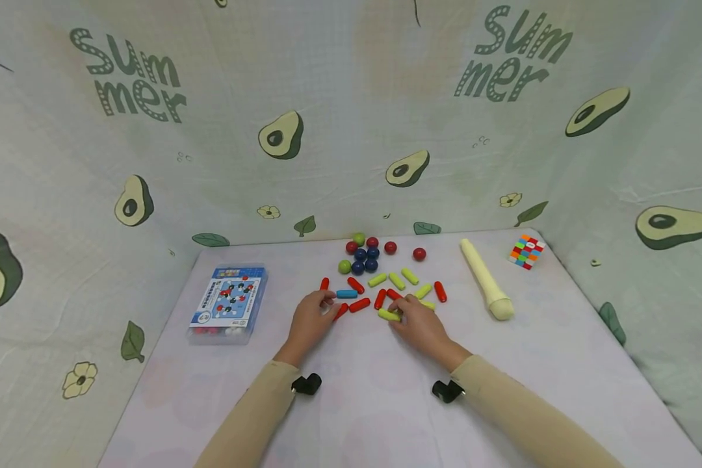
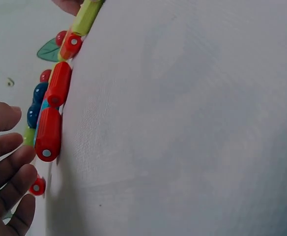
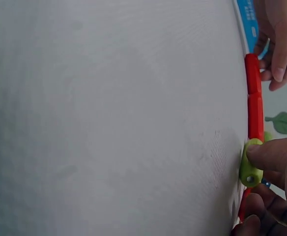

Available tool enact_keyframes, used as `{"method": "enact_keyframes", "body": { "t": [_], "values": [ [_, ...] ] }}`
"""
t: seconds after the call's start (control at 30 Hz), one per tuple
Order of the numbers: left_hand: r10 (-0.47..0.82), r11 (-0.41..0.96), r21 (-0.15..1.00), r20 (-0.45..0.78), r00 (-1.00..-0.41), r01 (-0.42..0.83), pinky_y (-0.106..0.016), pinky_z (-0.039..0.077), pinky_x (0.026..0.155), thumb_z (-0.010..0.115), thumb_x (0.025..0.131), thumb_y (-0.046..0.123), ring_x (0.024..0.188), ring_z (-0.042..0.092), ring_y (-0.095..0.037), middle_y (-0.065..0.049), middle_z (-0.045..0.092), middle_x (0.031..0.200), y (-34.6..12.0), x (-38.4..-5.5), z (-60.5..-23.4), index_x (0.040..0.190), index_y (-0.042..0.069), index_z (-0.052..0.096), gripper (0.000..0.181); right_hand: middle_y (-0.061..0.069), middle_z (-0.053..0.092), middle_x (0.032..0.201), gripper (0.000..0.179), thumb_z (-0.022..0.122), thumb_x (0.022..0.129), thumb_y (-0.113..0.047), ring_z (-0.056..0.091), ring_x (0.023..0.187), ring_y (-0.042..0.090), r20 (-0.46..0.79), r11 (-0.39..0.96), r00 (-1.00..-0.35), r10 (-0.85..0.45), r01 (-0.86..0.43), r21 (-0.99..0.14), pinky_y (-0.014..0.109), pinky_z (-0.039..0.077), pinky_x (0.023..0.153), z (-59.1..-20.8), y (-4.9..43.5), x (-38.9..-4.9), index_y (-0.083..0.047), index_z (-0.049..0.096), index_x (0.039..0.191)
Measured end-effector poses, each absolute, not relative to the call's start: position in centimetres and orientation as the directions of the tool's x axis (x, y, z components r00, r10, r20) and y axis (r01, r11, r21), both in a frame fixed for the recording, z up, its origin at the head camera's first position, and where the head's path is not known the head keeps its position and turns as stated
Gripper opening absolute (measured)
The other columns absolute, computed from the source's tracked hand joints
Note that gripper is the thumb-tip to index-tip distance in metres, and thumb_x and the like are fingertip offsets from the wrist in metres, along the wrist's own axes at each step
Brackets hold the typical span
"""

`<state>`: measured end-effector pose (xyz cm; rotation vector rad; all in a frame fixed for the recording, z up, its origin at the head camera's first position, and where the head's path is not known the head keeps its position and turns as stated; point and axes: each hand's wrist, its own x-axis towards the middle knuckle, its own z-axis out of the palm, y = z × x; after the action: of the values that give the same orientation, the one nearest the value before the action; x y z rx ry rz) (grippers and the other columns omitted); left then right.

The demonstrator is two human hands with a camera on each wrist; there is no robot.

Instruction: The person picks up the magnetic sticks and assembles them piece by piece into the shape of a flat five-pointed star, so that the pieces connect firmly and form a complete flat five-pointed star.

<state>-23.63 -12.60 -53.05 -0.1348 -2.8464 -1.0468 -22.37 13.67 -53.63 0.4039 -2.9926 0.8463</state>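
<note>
yellow-green stick (image 1: 389, 315) is pinched by the right hand (image 1: 422, 326) on the counter (image 1: 363, 403), thumb and fingertips closed round it; in the right wrist view the same stick (image 3: 249, 169) is seen under the thumb at the cloth's edge. left hand (image 1: 311, 320) is laid flat-ish on the counter with fingers loosely extended, nothing gripped; its fingertips are set just beside a red stick (image 1: 341, 311) and a blue stick (image 1: 346, 294). in the left wrist view the fingers (image 2: 8, 172) are seen relaxed and apart from the red stick (image 2: 48, 133).

more red and yellow-green sticks are scattered around both hands. a cluster of balls (image 1: 363, 255), red, blue and green, is placed behind the sticks. a clear plastic box (image 1: 227, 303) with a printed card is placed well to the left. a pale yellow cylinder (image 1: 486, 286) is laid to the right, and a multicoloured cube (image 1: 526, 251) near the far right corner. avocado-print cloth (image 1: 351, 130) is hung behind.
</note>
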Motion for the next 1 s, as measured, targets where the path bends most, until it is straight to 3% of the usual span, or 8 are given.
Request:
{"method": "enact_keyframes", "body": {
  "t": [0.17, 0.43, 1.0],
  "values": [
    [0.060, 0.765, 0.631, 0.129, -0.990, 0.128, -0.034, 0.053, 0.084, 0.075, 0.094, 0.028, 0.093, 0.057, -0.018, 0.001, 0.064, 0.100, -12.0, -24.3, -53.1, 0.119, 0.013, 0.069, 0.029, -0.004, 0.059, 0.096, 0.029, 0.080, 0.088, -0.019, 0.056, 0.080, 0.012, 0.067, 0.819, -0.961, -0.267, -0.263, -0.509, 0.030, 0.052, 0.072, -53.8, 13.6, -22.2, -0.018, 0.070, 0.115],
    [0.074, 0.777, 0.614, 0.129, -0.989, 0.138, -0.032, 0.052, 0.084, 0.073, 0.096, 0.029, 0.094, 0.056, -0.017, 0.002, 0.065, 0.103, -11.2, -25.2, -53.0, 0.119, 0.013, 0.069, 0.028, -0.001, 0.049, 0.088, 0.043, 0.072, 0.092, -0.019, 0.049, 0.070, 0.014, 0.014, 0.825, -0.953, -0.303, -0.269, -0.498, 0.028, 0.039, 0.057, -53.7, 13.5, -22.1, -0.025, 0.067, 0.135],
    [0.077, 0.857, 0.497, 0.136, -0.988, 0.135, -0.035, 0.053, 0.094, 0.073, 0.096, 0.028, 0.104, 0.058, -0.022, -0.004, 0.064, 0.114, -9.1, -29.1, -51.8, 0.128, 0.011, 0.065, 0.037, -0.001, 0.050, 0.089, 0.039, 0.076, 0.090, -0.015, 0.049, 0.071, 0.015, 0.014, 0.812, -0.960, -0.279, -0.244, -0.531, 0.030, 0.042, 0.060, -53.4, 13.3, -21.2, -0.020, 0.070, 0.128]
  ]
}}
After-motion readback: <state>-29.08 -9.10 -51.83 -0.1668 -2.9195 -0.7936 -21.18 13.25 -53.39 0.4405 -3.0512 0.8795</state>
